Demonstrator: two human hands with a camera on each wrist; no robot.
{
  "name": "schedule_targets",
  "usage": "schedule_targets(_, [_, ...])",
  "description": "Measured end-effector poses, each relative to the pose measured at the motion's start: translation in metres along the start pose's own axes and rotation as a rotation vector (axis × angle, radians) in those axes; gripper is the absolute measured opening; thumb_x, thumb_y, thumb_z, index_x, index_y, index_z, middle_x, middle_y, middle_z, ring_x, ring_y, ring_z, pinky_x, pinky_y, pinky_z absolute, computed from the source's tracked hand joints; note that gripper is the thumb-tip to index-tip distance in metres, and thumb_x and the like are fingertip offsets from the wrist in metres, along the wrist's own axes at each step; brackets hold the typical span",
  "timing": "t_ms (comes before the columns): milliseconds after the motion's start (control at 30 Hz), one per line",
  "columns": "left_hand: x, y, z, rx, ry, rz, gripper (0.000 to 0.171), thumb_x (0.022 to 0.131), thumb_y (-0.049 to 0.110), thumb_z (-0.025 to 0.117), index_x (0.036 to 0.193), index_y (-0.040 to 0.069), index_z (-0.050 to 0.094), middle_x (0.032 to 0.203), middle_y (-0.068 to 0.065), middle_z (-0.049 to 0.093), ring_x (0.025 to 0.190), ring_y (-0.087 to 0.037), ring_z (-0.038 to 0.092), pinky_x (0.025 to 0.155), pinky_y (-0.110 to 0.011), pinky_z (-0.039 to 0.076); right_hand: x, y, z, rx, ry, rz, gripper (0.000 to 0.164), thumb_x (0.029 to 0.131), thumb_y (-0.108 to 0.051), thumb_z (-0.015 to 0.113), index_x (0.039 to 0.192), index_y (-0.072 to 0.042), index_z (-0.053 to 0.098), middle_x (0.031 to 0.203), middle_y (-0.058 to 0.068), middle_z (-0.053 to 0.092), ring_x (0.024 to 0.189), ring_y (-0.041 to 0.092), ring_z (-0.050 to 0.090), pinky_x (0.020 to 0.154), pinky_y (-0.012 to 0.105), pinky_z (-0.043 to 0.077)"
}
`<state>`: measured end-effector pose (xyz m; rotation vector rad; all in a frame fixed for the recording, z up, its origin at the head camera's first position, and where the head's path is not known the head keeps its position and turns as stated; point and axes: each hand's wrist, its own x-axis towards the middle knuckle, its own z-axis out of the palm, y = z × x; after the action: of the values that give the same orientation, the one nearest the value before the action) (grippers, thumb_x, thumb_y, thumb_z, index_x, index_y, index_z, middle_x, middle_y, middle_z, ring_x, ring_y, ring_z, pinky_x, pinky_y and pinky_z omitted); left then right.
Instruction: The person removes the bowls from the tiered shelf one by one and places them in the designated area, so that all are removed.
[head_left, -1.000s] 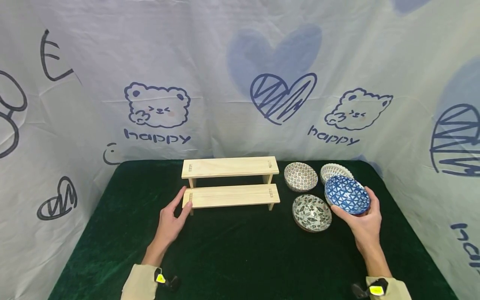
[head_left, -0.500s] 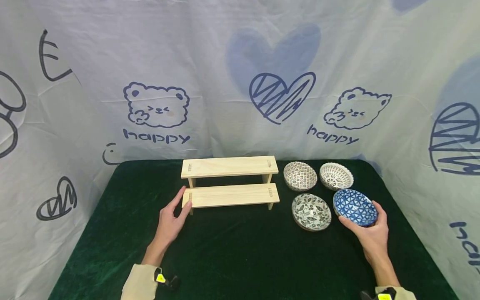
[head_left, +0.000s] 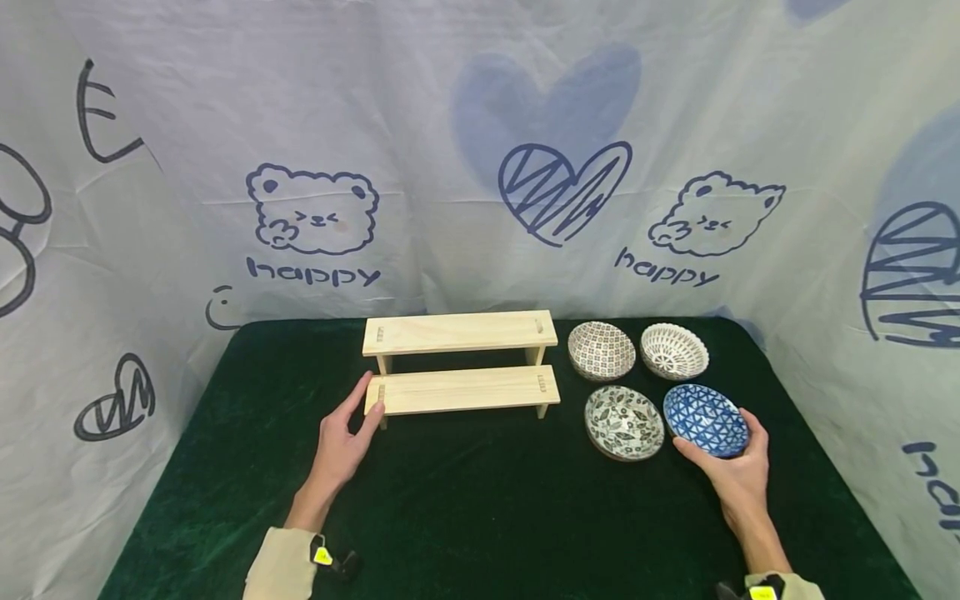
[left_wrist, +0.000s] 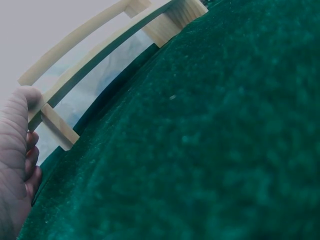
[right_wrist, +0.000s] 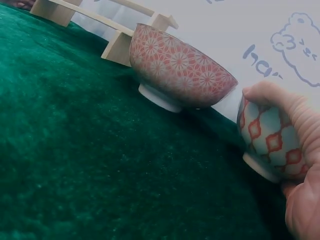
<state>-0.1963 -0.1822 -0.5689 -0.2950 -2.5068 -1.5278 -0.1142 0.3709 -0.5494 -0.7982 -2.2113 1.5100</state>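
My right hand (head_left: 738, 479) grips a blue-and-white bowl (head_left: 705, 421) by its rim, thumb and fingers on opposite sides. Its outside shows red and pale diamonds in the right wrist view, and its foot is at or just over the green cloth; contact is hard to tell. My left hand (head_left: 337, 450) holds the left end of the lower step of a two-step wooden stand (head_left: 465, 390). In the left wrist view its thumb lies at the board's end, with the other fingers below. A leaf-patterned bowl (head_left: 624, 423), reddish outside (right_wrist: 180, 67), stands left of the blue bowl.
Behind these stand a brown-patterned bowl (head_left: 602, 352) and a white ribbed bowl (head_left: 673, 351). Dark green cloth (head_left: 510, 508) covers the table. A printed white curtain (head_left: 435, 167) hangs behind and at both sides.
The blue bowl moved from overlapping the white ribbed bowl toward me and to the right, lower down, then slightly back left. The left hand and the stand have stayed put.
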Motion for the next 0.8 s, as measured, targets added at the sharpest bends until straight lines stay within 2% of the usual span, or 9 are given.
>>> schedule_targets(133, [0.000, 0.000, -0.001, 0.000, 0.004, 0.000, 0.063, 0.107, 0.033, 0.062, 0.162, 0.012, 0.039, 0.166, -0.004, 0.040, 0.153, -0.030, 0.039, 0.123, -0.060, 0.030, 0.000, -0.001, -0.001, -0.005, -0.025, 0.015, 0.119, 0.081, -0.025, 0.092, 0.168, -0.019, 0.010, 0.172, 0.019, 0.016, 0.155, 0.043, 0.021, 0.126, 0.061, 0.020])
schedule_targets(333, [0.000, 0.000, -0.001, -0.003, 0.008, -0.002, 0.063, 0.107, 0.033, 0.062, 0.162, 0.012, 0.040, 0.165, -0.003, 0.040, 0.152, -0.030, 0.039, 0.123, -0.060, 0.030, 0.001, -0.003, -0.008, -0.091, -0.122, 0.064, 0.125, 0.085, -0.033, 0.089, 0.169, -0.021, -0.003, 0.173, 0.023, 0.005, 0.156, 0.050, 0.014, 0.124, 0.068, 0.018])
schedule_targets(467, [-0.002, 0.000, 0.000, 0.004, 0.007, -0.007, 0.063, 0.107, 0.034, 0.062, 0.162, 0.011, 0.039, 0.166, -0.005, 0.039, 0.153, -0.031, 0.038, 0.122, -0.061, 0.029, 0.001, -0.003, -0.011, -0.131, -0.146, 0.065, 0.126, 0.085, -0.037, 0.088, 0.169, -0.022, -0.006, 0.174, 0.022, 0.002, 0.157, 0.050, 0.011, 0.123, 0.069, 0.016])
schedule_targets(633, [-0.004, 0.001, -0.002, 0.043, 0.007, -0.025, 0.066, 0.107, 0.036, 0.061, 0.163, 0.012, 0.037, 0.168, -0.007, 0.035, 0.157, -0.029, 0.029, 0.124, -0.062, 0.026, -0.001, -0.010, -0.013, -0.127, -0.115, -0.041, 0.115, 0.091, -0.036, 0.081, 0.169, -0.018, -0.002, 0.175, 0.017, 0.004, 0.160, 0.041, 0.009, 0.128, 0.061, 0.010])
schedule_targets(733, [-0.003, 0.004, -0.004, 0.133, 0.011, -0.013, 0.068, 0.106, 0.039, 0.061, 0.163, 0.012, 0.036, 0.173, -0.007, 0.024, 0.161, -0.031, 0.017, 0.123, -0.066, 0.022, -0.005, -0.020, -0.014, -0.145, -0.082, -0.127, 0.103, 0.097, -0.040, 0.073, 0.169, -0.018, 0.003, 0.176, 0.013, 0.005, 0.161, 0.038, 0.007, 0.128, 0.060, 0.008])
schedule_targets(800, [-0.001, 0.007, -0.006, 0.213, 0.027, 0.017, 0.069, 0.106, 0.039, 0.062, 0.163, 0.011, 0.037, 0.175, -0.007, 0.016, 0.161, -0.035, 0.010, 0.122, -0.070, 0.020, -0.008, -0.028, -0.014, -0.179, -0.068, -0.194, 0.096, 0.099, -0.042, 0.068, 0.169, -0.018, 0.007, 0.176, 0.012, 0.006, 0.161, 0.036, 0.005, 0.128, 0.062, 0.007])
